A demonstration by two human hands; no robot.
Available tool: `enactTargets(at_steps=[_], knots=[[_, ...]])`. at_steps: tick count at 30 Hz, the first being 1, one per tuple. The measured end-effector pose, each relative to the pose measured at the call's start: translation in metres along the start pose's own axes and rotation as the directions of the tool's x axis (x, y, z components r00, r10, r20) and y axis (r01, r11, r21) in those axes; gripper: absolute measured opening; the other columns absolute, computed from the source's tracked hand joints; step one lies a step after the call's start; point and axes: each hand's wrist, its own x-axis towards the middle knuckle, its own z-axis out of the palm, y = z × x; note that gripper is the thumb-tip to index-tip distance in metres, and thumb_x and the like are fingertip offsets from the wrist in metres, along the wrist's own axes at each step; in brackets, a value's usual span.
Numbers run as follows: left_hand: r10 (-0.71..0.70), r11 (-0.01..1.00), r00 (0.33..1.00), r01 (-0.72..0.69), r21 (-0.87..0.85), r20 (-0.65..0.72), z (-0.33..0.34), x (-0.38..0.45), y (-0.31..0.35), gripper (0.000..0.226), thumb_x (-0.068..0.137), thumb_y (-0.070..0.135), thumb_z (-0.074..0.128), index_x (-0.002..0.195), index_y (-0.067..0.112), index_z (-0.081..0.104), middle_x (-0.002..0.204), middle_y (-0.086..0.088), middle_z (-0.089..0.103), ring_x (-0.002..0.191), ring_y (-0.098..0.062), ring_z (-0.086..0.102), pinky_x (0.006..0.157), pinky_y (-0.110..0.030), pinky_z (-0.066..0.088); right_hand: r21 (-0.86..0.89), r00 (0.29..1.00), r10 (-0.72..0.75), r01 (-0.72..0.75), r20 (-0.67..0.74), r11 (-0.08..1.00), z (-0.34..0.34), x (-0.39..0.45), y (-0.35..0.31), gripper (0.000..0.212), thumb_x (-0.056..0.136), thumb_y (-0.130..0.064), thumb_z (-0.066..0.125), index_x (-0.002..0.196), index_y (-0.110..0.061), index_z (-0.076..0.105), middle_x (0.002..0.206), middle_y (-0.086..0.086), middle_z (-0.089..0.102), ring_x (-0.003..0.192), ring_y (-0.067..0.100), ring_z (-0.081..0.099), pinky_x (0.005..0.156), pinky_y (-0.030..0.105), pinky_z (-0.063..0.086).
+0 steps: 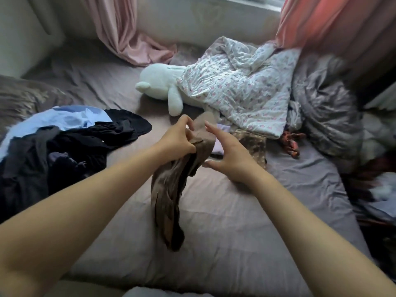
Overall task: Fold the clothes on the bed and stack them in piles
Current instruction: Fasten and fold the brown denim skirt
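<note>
My left hand [177,140] grips the top of a thin brown garment, sheer like tights [171,189], which hangs down in a twisted bunch above the grey bed sheet [225,232]. My right hand [227,153] hovers just right of it with fingers spread, holding nothing. At the left lies a heap of unfolded dark clothes [64,146] with a light blue garment [57,121] on top. A small folded pile with a lilac piece [218,147] and a spotted brown piece [252,146] sits beyond my right hand.
A white plush toy [162,86] lies mid-bed, partly under a floral blanket [240,86]. A grey duvet [330,112] is bunched at the right. Pink curtains [128,35] hang at the back. A grey pillow [25,97] is far left; a reddish item [291,142] lies by the blanket.
</note>
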Motion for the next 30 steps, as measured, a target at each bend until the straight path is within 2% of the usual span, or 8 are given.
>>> enactTargets(at_steps=[5,9,14,18,20,23,26,30], knots=[[0.040,0.987,0.982,-0.011,-0.158,0.182,-0.029,-0.013,0.027,0.027,0.071,0.001,0.065,0.083,0.016,0.046,0.076,0.001,0.055,0.067,-0.011,0.046,0.066,-0.028,0.038,0.018,0.992,0.045,-0.047,0.114,0.999,-0.015,0.018,-0.032,0.071,0.073,-0.022,0.081,0.135,-0.030,0.048,0.090,-0.006,0.064,0.082,0.009,0.058,0.081,0.029,0.047],[0.072,0.895,0.937,0.090,-0.437,0.341,-0.048,-0.047,-0.004,0.040,0.079,0.027,0.073,0.115,0.021,0.057,0.107,-0.006,0.066,0.098,-0.013,0.063,0.086,-0.019,0.046,0.069,0.995,-0.095,0.094,0.019,0.993,-0.024,0.002,-0.041,0.017,0.079,-0.020,0.078,0.091,-0.014,0.068,0.075,-0.007,0.062,0.072,0.001,0.053,0.068,0.016,0.039],[-0.047,0.977,0.917,-0.041,0.211,0.397,-0.013,-0.088,-0.101,0.053,0.069,0.027,0.083,0.117,0.034,0.061,0.110,0.017,0.062,0.101,-0.005,0.059,0.088,-0.028,0.049,0.233,0.984,-0.146,0.119,0.101,0.965,-0.047,-0.026,-0.039,0.027,0.078,-0.025,0.078,0.064,-0.016,0.058,0.061,-0.009,0.042,0.062,0.005,0.040,0.058,0.026,0.031],[-0.093,0.937,0.972,0.013,0.349,0.214,-0.001,-0.085,-0.127,0.032,0.079,0.016,0.054,0.094,0.042,0.066,0.090,0.013,0.066,0.094,-0.012,0.062,0.098,-0.033,0.041,0.475,0.993,0.118,-0.088,-0.032,0.876,-0.062,-0.049,-0.018,0.027,0.077,-0.033,0.076,0.079,-0.007,0.070,0.073,0.001,0.062,0.072,0.010,0.057,0.068,0.029,0.045],[-0.172,0.901,0.927,0.011,0.435,0.333,-0.004,-0.080,-0.131,0.023,0.090,0.019,0.048,0.104,0.022,0.066,0.102,0.002,0.067,0.102,-0.017,0.061,0.103,-0.030,0.034,0.559,0.942,0.329,-0.240,-0.064,0.794,-0.062,-0.060,0.004,0.038,0.068,-0.049,0.076,0.081,-0.014,0.074,0.082,0.003,0.070,0.078,0.012,0.063,0.074,0.032,0.051],[-0.244,0.920,0.848,0.049,0.390,0.470,-0.012,-0.072,-0.125,0.017,0.098,0.017,0.044,0.090,0.018,0.059,0.089,-0.001,0.062,0.089,-0.019,0.059,0.077,-0.027,0.040,0.669,0.809,0.578,-0.490,0.108,0.559,-0.052,-0.075,0.048,0.040,0.074,-0.047,0.072,0.093,-0.012,0.072,0.103,0.014,0.072,0.082,0.016,0.070,0.070,0.024,0.056],[-0.269,0.913,0.818,0.050,0.404,0.508,-0.014,-0.054,-0.127,0.028,0.097,0.016,0.042,0.071,0.019,0.051,0.077,-0.002,0.055,0.073,-0.016,0.052,0.068,-0.026,0.037,0.652,0.625,0.660,-0.712,0.417,0.262,-0.037,-0.090,0.080,0.033,0.092,-0.026,0.054,0.114,-0.003,0.064,0.110,0.017,0.070,0.092,0.023,0.071,0.070,0.025,0.059],[-0.346,0.860,0.773,0.034,0.509,0.532,-0.012,-0.009,-0.147,0.024,0.096,0.018,0.041,0.083,0.014,0.061,0.091,-0.009,0.064,0.080,-0.017,0.054,0.072,-0.027,0.038,0.608,0.508,0.675,-0.786,0.536,0.109,-0.005,-0.068,0.121,0.033,0.094,-0.027,0.052,0.114,-0.003,0.064,0.111,0.018,0.069,0.092,0.025,0.071,0.070,0.029,0.059]])
